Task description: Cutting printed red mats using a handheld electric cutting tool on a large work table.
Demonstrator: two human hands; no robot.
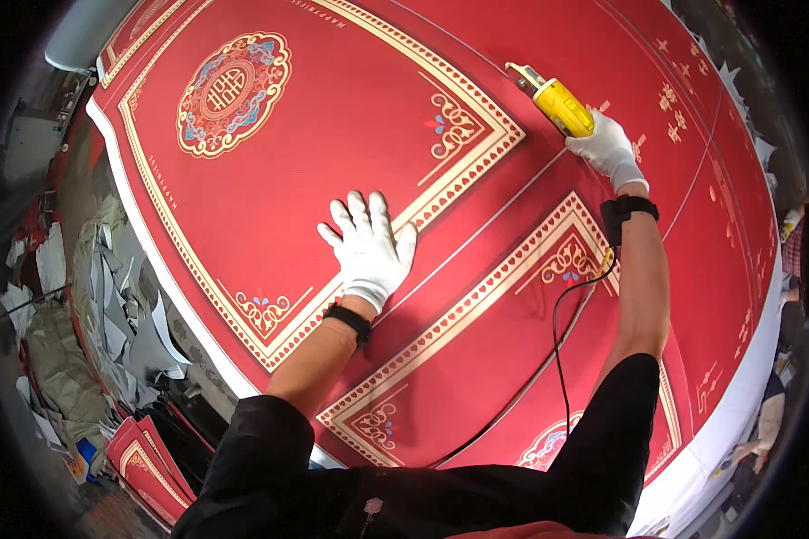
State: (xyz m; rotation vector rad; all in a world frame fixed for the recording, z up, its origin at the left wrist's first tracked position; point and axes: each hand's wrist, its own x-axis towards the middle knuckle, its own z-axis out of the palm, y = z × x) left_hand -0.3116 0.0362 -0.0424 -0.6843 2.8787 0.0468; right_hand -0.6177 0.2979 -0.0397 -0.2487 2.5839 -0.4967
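A large red printed sheet point(270, 189) with gold borders and ornate medallions covers the wide work surface. My left hand point(370, 250), in a white glove, lies flat on it with fingers spread, beside a gold border. My right hand point(609, 153), gloved too, is wrapped around the rear of a yellow handheld electric cutter point(564, 107). The cutter's metal head points to the far left, over the sheet near a thin pale line. Whether its foot touches the sheet, I cannot tell. A black cord point(555, 337) runs below my right forearm and across the red sheet.
Pale scraps point(139, 314) are heaped on the floor at the left, near folded red printed pieces point(148, 467). A white roll point(90, 34) sits at the far left. Along the right edge, another person's hand point(757, 452) shows beyond the white border.
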